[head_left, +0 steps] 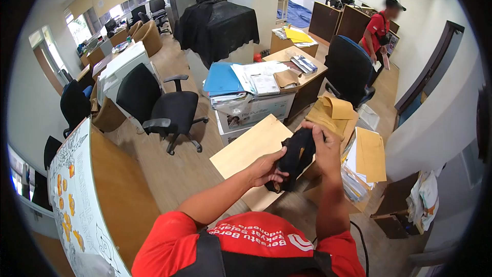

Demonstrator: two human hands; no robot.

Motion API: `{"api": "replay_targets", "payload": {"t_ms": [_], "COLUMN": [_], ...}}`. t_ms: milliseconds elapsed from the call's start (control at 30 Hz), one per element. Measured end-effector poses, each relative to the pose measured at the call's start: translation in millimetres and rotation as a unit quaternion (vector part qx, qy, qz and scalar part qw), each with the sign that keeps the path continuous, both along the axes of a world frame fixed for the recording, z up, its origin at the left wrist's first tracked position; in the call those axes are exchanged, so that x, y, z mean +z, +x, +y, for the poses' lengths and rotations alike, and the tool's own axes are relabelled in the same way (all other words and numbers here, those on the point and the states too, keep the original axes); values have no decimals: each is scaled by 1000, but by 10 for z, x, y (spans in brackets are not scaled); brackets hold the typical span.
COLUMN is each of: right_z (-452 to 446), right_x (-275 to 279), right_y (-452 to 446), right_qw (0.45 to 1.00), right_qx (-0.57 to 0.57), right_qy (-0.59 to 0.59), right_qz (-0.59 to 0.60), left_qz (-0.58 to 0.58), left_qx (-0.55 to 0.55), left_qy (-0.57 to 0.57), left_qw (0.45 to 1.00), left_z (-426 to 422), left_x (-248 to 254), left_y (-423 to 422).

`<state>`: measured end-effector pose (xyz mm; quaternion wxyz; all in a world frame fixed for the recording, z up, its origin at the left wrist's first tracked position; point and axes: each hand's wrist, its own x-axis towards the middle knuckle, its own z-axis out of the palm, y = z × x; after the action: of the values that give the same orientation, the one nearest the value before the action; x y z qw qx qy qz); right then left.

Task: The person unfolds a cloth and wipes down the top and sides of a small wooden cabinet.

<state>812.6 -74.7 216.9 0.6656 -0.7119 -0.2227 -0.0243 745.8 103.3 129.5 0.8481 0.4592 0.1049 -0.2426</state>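
Observation:
A black cloth item (295,160), soft and folded with a slit-like opening, is held up in front of my chest; its exact kind I cannot make out. My left hand (267,168) grips its left edge, thumb on top and fingers curled beneath. On the upper right side, my right hand (325,145) pinches the fabric between thumb and fingers. Below the cloth lies a pale wooden tabletop (248,146). Brown envelopes (335,110) lie just beyond my right hand.
An air purifier box (256,115) carries papers and a blue folder (223,78). Black office chairs stand left (171,105) and right (348,64). Stacked papers (353,174) sit to my right. A person in red (376,33) stands near the doorway. A curved printed counter (77,195) borders the left.

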Motion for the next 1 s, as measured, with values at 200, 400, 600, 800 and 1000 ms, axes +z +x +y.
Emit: {"api": "replay_targets", "payload": {"t_ms": [200, 400, 600, 800, 1000], "right_z": [-311, -140, 5, -215, -189], "right_x": [-787, -1255, -1190, -653, -345], "right_y": [-34, -103, -201, -77, -146], "right_qw": [972, 847, 845, 977, 986], "right_qx": [59, 114, 212, 11, -47], "right_qy": [151, 216, 189, -78, -155], "right_qz": [169, 471, 454, 200, -51], "left_qz": [-120, -252, -341, -294, -216], "left_qx": [163, 109, 156, 218, 191], "left_qy": [-13, 77, 156, 155, 109], "left_qw": [979, 958, 914, 918, 951], "left_z": [261, 323, 287, 715, 635], "left_x": [-48, 281, 573, 108, 129], "left_y": [214, 206, -1, 27, -209]}}
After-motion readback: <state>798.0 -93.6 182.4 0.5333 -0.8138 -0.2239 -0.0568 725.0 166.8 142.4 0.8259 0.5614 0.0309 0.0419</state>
